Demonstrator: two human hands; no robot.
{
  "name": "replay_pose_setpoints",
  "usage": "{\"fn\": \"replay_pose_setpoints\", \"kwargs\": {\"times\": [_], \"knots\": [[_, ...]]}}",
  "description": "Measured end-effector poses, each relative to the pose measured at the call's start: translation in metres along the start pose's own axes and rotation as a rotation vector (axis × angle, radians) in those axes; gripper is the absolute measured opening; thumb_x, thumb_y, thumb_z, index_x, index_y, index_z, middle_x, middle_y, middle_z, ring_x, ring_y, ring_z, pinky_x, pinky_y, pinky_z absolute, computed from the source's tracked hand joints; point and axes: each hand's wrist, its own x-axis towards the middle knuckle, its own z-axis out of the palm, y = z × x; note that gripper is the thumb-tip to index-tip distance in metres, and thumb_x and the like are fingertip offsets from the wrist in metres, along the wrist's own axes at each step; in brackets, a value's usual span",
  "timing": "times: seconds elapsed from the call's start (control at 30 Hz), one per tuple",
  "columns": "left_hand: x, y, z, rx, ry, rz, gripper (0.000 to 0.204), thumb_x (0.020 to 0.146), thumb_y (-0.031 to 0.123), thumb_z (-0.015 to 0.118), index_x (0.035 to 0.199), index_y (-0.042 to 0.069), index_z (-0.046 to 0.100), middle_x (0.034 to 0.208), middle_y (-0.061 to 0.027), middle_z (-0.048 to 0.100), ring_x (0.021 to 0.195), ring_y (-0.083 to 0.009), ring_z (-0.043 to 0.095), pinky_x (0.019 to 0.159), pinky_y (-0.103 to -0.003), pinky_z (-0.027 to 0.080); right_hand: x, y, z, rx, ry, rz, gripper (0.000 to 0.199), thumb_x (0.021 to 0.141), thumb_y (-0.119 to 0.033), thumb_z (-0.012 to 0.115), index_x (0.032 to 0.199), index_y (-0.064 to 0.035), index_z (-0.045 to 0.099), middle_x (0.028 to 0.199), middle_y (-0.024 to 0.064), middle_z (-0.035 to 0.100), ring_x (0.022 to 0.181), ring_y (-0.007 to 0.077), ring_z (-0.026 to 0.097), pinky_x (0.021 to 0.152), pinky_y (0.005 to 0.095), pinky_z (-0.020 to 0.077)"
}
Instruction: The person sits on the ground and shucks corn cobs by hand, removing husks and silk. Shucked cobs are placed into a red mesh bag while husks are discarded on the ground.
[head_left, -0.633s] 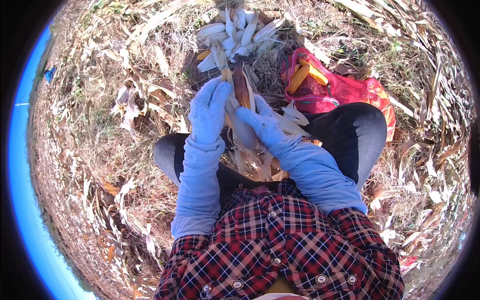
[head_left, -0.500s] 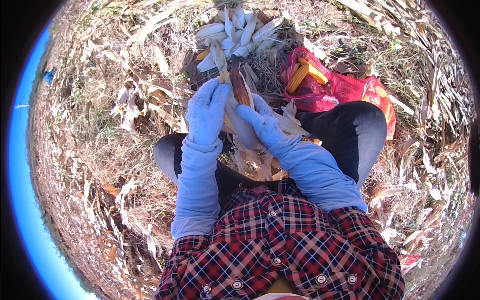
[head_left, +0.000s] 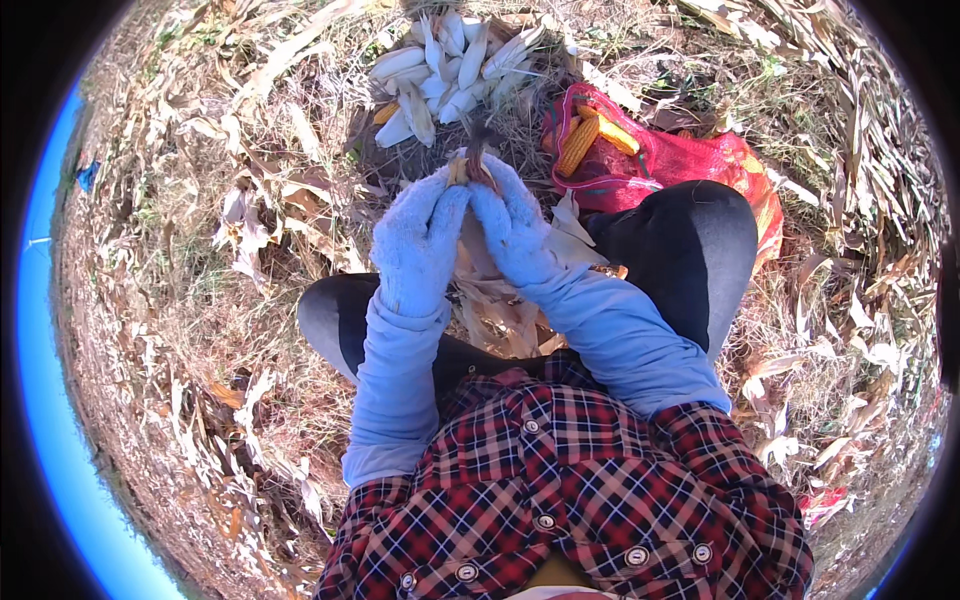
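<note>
While dry, straw-littered ground fills most of the view, curving toward a strip of sky at the left rim, one seated person's plaid shirt takes up the lower middle, cut off by the bottom edge. Two dark-trousered legs are bent to either side, their lower parts hidden. Two pale blue sleeves cover the forearms. One red mesh bag lies beyond the right knee, which hides part of it. One heap of pale husks sits farther ahead; its pieces overlap too much for an exact count, and whether ears lie inside cannot be told. Both hands wear whitish gloves and meet above the lap: the left hand pinches a pale husk tip, and the right hand is closed around one ear of corn, which is between them, its dark tip pointing away from the body and its kernels mostly covered by the fingers. Loose husks hang or lie below, partly behind the wrists. Two yellow ears show at the bag's mouth; one yellow piece peeks out beside the heap, mostly covered. Six buttons show on the shirt. One small blue thing at far left is too small to identify.
</note>
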Motion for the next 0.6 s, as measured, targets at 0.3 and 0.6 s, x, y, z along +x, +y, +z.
{"fn": "replay_pose_setpoints", "kwargs": {"times": [0.3,0.6], "knots": [[-0.002,-0.006,0.007,0.145,0.011,0.165,0.025,0.099,0.004,0.065,0.123,-0.002,0.072,0.099,-0.016,0.074,0.089,-0.0228,0.073,0.079,-0.033,0.056,0.015,0.009,-0.005,-0.048,0.01,-0.149,0.033,0.098,-0.01,0.069,0.128,0.0026,0.063,0.108,0.0176,0.067,0.091,0.0297,0.068,0.078,0.0377,0.0545],[0.0,-0.001,0.014,0.161,0.051,0.106,0.03,0.097,0.009,0.068,0.126,0.003,0.073,0.107,-0.0171,0.075,0.096,-0.0329,0.074,0.084,-0.038,0.057,0.015,0.024,-0.009,0.006,-0.008,0.035,0.034,0.104,-0.012,0.062,0.137,-0.0008,0.064,0.117,0.015,0.074,0.102,0.0233,0.073,0.089,0.0341,0.0575]]}}
